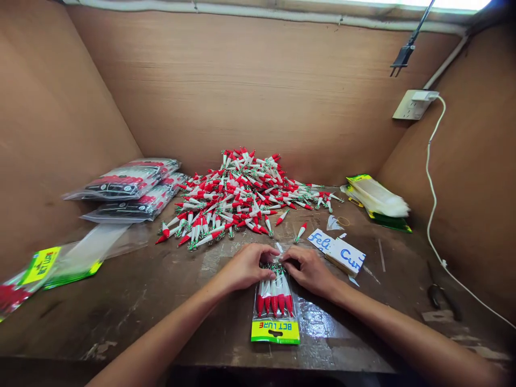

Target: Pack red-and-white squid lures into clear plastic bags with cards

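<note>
A clear pouch [275, 331] with a yellow and green "BCT LURE" header lies on the table, its header toward me. Several red and white lures [274, 301] sit inside in a row, red ends toward the header. My left hand [252, 265] holds the left side of the pouch's far end, thumb and fingers closing on it. My right hand [307, 267] pinches the same end from the right. A small whitish strip [279, 248] sticks up between the hands. Beyond them a big heap of red and white lures [242, 188] is spread out.
Stacked packed bags [121, 183] and header pouches [74, 263] lie at the left. Flat pouches [379, 196] are at the back right, near a lettered card [336, 250]. Dark-handled pliers [434, 295] and a white cable [429, 161] are on the right.
</note>
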### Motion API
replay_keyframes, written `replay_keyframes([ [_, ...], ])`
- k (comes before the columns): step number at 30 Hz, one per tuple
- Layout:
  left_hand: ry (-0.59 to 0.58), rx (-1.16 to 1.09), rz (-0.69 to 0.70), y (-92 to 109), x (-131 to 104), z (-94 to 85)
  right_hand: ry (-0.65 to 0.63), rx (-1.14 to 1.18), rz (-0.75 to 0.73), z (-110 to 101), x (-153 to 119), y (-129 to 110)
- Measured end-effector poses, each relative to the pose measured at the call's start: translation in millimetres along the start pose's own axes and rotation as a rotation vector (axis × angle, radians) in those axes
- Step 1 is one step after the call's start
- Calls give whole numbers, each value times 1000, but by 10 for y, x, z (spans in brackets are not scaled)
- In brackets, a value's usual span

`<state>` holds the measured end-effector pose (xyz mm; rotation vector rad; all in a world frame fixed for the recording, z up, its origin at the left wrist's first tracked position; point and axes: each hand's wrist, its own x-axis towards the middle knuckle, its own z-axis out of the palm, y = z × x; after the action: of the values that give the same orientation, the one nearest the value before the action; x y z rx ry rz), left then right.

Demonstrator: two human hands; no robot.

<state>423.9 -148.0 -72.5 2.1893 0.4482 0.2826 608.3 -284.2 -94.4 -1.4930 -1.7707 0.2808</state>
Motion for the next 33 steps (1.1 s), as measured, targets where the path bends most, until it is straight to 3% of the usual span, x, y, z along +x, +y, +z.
replay_keyframes([
  [4,32,35,17,80,-21,-28,22,-41,53,-38,62,-105],
  [7,223,216,37,251,-187,91,50,-77,48,-36,125,-147],
  [9,396,466,26,379,-410,307,76,-85,36,-22,152,-156],
  [13,294,700,139,499,-865,855,102,-26,42,14,136,-163],
  [16,298,784,124,456,-989,1062,66,8,-28,41,63,-155],
  [24,351,816,134,254,-882,1123,-1,-54,-318,58,-129,-21],
  [29,471,649,12,336,-875,1188,-43,-48,-339,59,-151,32],
  [33,483,677,0,436,-875,1063,-112,-52,-281,26,-144,-6],
])
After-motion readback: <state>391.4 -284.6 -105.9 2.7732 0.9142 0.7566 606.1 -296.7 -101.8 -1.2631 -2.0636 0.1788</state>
